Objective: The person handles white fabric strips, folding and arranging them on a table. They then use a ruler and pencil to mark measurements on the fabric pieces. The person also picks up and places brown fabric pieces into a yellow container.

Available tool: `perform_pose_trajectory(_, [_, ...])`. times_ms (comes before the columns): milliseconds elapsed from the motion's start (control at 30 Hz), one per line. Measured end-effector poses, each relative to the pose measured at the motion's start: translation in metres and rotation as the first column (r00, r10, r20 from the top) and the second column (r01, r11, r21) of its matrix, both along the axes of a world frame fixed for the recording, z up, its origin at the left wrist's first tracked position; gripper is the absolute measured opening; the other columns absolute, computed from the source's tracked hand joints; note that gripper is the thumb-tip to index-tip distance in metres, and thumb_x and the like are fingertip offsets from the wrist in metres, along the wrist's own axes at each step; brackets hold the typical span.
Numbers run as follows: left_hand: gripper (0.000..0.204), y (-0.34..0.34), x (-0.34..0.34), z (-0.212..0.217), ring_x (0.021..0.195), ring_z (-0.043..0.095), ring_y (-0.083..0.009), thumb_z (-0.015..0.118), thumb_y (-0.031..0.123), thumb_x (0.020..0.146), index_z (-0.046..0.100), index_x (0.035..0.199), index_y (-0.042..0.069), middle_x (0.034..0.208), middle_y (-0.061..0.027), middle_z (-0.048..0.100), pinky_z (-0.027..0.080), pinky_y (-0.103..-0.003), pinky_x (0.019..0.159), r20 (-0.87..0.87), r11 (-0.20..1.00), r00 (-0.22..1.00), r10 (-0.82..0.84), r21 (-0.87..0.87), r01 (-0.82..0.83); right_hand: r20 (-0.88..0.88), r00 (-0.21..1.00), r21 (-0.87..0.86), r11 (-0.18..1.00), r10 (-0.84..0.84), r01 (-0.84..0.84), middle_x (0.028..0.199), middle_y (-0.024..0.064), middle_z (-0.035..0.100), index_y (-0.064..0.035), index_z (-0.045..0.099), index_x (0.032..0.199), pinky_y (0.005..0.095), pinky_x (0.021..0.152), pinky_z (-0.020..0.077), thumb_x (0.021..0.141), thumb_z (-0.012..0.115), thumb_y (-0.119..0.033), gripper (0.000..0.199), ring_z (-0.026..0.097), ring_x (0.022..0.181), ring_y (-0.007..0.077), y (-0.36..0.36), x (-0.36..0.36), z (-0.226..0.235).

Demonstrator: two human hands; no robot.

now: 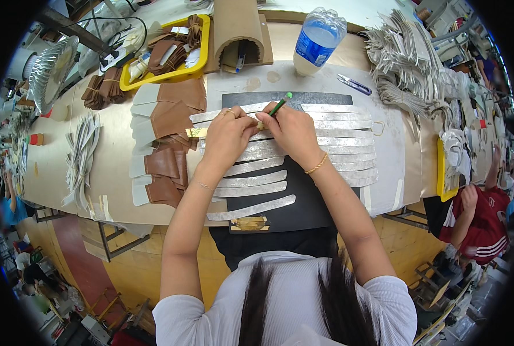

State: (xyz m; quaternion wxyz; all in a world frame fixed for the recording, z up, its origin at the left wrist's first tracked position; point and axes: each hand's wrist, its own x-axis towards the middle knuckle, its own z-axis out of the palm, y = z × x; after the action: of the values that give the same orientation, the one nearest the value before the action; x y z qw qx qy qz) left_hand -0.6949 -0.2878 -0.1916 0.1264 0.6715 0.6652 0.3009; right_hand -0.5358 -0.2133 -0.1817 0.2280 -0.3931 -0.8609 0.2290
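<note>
While both forearms rise from the lower edge toward the middle of the frame, the right hand point(291, 130) is clenched around a green pencil point(280, 104), its tip angled down toward the work and its top poking up past the knuckles. Just left of it, the left hand point(229, 134) is pressed down with curled fingers on a narrow gold template point(194, 132), whose end sticks out from under the hand toward the left. Both hands sit almost knuckle to knuckle over the silver strips point(337, 124), which lie in a fanned row across a black mat point(303, 202) at frame centre. More of those silver strips trail down below the wrists, the lowest near the mat's bottom edge. Whether the pencil point actually touches the strip, I cannot tell; the hands hide it.

Left of the left hand, brown leather pieces point(173, 109) with white backing lie stacked on the surface point(55, 167). At upper left sits a yellow tray point(202, 55) of more brown pieces. A plastic water bottle point(319, 40) stands at upper centre, with purple scissors point(354, 84) just below right of it. A person in a red shirt point(482, 222) sits at the right edge.
</note>
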Motion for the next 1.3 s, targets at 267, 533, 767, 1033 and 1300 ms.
perform_pose_trajectory(267, [0.012, 0.001, 0.002, -0.001, 0.085, 0.059, -0.0279, 0.074, 0.015, 0.079, 0.073, 0.086, 0.007, 0.087, -0.0061, 0.062, 0.048, -0.04, 0.078, -0.028, 0.999, 0.999, -0.016, 0.045, 0.017, -0.327, 0.933, -0.264, 0.962, -0.153, 0.066, 0.076, 0.0118, 0.07, -0.0044, 0.069, 0.091, 0.0323, 0.062, 0.0525, 0.097, 0.06, -0.032, 0.029, 0.07, 0.067, 0.0258, 0.003, 0.011, 0.0])
perform_pose_trajectory(533, [0.016, 0.008, -0.017, 0.009, 0.089, 0.06, -0.0287, 0.074, 0.016, 0.081, 0.07, 0.092, 0.005, 0.091, -0.008, 0.061, 0.049, -0.039, 0.081, 0.036, 0.998, 0.998, 0.041, 0.036, -0.043, -0.542, 0.764, -0.457, 0.886, -0.35, 0.081, 0.077, 0.0109, 0.072, 0.002, 0.066, 0.097, 0.0258, 0.067, 0.0527, 0.1, 0.06, -0.028, 0.031, 0.073, 0.079, 0.0166, 0.004, 0.043, 0.019])
perform_pose_trajectory(767, [0.016, 0.01, -0.012, 0.0, 0.086, 0.06, -0.0277, 0.075, 0.014, 0.081, 0.071, 0.092, 0.003, 0.09, -0.0087, 0.062, 0.048, -0.038, 0.077, 0.027, 1.0, 1.0, 0.014, 0.014, -0.014, -0.499, 0.798, -0.447, 0.889, -0.338, 0.097, 0.078, 0.0113, 0.072, 0.0029, 0.065, 0.097, 0.0255, 0.069, 0.0527, 0.1, 0.059, -0.026, 0.029, 0.072, 0.077, 0.0163, -0.003, 0.052, 0.013])
perform_pose_trajectory(1033, [0.016, 0.011, -0.012, 0.002, 0.086, 0.06, -0.0281, 0.076, 0.015, 0.081, 0.072, 0.092, 0.004, 0.089, -0.0086, 0.062, 0.048, -0.038, 0.077, 0.018, 1.0, 1.0, 0.002, 0.015, -0.003, -0.511, 0.789, -0.456, 0.885, -0.342, 0.089, 0.078, 0.0115, 0.072, 0.0026, 0.065, 0.097, 0.0263, 0.069, 0.0529, 0.1, 0.059, -0.025, 0.028, 0.072, 0.077, 0.0169, -0.004, 0.051, 0.013])
perform_pose_trajectory(1300, [0.015, 0.011, -0.012, 0.002, 0.085, 0.06, -0.0284, 0.075, 0.014, 0.081, 0.073, 0.092, 0.004, 0.089, -0.0088, 0.062, 0.047, -0.039, 0.077, 0.007, 1.0, 1.0, -0.001, 0.007, 0.001, -0.509, 0.795, -0.45, 0.889, -0.33, 0.081, 0.078, 0.0113, 0.071, 0.0022, 0.065, 0.097, 0.0265, 0.069, 0.0526, 0.1, 0.059, -0.024, 0.027, 0.071, 0.077, 0.0168, -0.003, 0.045, 0.019])
